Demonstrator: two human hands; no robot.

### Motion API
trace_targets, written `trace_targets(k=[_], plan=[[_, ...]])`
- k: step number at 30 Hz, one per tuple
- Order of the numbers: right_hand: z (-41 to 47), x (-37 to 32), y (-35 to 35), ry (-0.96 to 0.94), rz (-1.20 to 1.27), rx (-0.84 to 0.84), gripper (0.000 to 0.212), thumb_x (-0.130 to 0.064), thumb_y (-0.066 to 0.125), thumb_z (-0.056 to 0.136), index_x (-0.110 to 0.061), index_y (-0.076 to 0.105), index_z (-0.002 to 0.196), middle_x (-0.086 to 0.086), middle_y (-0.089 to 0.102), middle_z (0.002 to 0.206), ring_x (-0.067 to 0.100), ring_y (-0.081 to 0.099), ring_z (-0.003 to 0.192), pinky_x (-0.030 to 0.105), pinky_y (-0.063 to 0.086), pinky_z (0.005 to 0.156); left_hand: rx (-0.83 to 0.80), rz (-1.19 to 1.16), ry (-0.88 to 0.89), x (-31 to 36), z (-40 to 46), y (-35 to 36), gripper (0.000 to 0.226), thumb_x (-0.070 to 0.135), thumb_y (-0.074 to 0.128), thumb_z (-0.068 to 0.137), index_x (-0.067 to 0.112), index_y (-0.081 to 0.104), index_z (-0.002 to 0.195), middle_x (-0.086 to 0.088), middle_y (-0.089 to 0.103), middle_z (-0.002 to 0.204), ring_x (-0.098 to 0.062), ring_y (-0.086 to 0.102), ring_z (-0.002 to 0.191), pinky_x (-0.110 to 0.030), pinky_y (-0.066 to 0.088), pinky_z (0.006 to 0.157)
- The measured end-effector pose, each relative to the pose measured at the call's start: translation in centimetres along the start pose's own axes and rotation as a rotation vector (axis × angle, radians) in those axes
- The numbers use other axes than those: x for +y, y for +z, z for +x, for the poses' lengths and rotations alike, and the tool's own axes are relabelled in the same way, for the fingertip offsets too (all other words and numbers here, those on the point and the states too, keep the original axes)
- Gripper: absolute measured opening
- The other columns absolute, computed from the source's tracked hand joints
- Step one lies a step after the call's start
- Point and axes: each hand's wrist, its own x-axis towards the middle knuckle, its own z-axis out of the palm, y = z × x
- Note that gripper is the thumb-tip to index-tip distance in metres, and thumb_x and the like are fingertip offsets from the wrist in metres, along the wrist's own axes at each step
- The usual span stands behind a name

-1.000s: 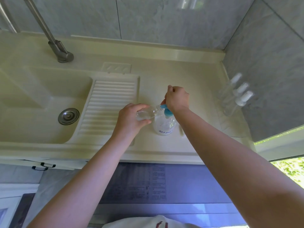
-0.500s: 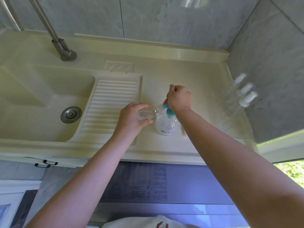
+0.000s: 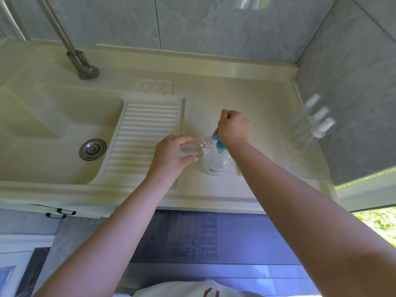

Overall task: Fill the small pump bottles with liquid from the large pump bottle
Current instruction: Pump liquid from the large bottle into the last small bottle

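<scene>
Cream countertop [image 3: 214, 86], small bottle [image 3: 194, 147] tilted, neck toward pump [image 3: 218, 142]

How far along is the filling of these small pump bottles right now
Done: cannot tell; three capped small bottles stand by the right wall, fill level unreadable. In hand: the left hand holds an uncapped small bottle tilted, neck at the blue pump spout of the large pump bottle, which the right hand presses. Left: finishing and capping this one.

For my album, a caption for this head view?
Left hand tilts small bottle to blue pump spout; right hand presses.
</scene>
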Motion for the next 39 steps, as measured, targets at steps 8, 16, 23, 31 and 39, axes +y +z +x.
trace_targets(k=[8, 16, 23, 31, 39], plan=[[-0.1, -0.2, -0.2, -0.014, -0.006, -0.033, 0.047, -0.033, 0.032, 0.101, -0.001, 0.062, 0.081, 0.016, 0.072, 0.074, 0.032, 0.070, 0.076, 0.038, 0.059, 0.077, -0.003, 0.009, 0.001, 0.2, 0.1, 0.2, 0.054, 0.015, 0.086, 0.070, 0.023, 0.069, 0.120, 0.006, 0.056, 0.097, 0.007, 0.049, 0.081, 0.005, 0.027, 0.074], [-0.4, -0.2, -0.2, -0.070, -0.112, -0.018, 0.043, -0.029, 0.032, 0.101, -0.011, 0.053, 0.068, 0.017, 0.071, 0.079, 0.033, 0.066, 0.077, 0.035, 0.056, 0.072, 0.003, 0.006, -0.007, 0.1, 0.1, 0.0, 0.055, 0.016, 0.087, 0.069, 0.022, 0.070, 0.120, 0.004, 0.059, 0.099, -0.003, 0.053, 0.088, 0.005, 0.028, 0.077], [-0.5, -0.7, -0.9, 0.025, 0.033, -0.049, 0.042, -0.028, 0.032, 0.102, -0.007, 0.059, 0.079, 0.008, 0.069, 0.063, 0.025, 0.070, 0.067, 0.025, 0.055, 0.067, -0.004, 0.019, 0.007, 0.3, 0.2, -0.1, 0.054, 0.015, 0.087, 0.069, 0.022, 0.069, 0.120, 0.005, 0.059, 0.100, -0.003, 0.052, 0.089, 0.007, 0.026, 0.074], [-1.1, -0.4, -0.2, -0.010, -0.013, -0.013, 0.045, -0.032, 0.031, 0.100, -0.005, 0.058, 0.076, 0.018, 0.070, 0.075, 0.034, 0.069, 0.073, 0.041, 0.059, 0.074, -0.003, 0.035, -0.003, 0.1, 0.2, -0.3, 0.055, 0.017, 0.087, 0.069, 0.024, 0.069, 0.121, 0.005, 0.058, 0.097, -0.004, 0.051, 0.088, 0.006, 0.027, 0.075], [-0.8, -0.2, -1.2, 0.015, 0.020, -0.029, 0.039, -0.025, 0.032, 0.102, -0.009, 0.060, 0.080, 0.001, 0.067, 0.058, -0.002, 0.053, 0.046, 0.007, 0.035, 0.041, 0.002, 0.048, 0.010, 0.1, -0.1, 0.0, 0.054, 0.017, 0.087, 0.069, 0.024, 0.069, 0.119, 0.004, 0.059, 0.099, -0.003, 0.051, 0.089, 0.007, 0.025, 0.075]])
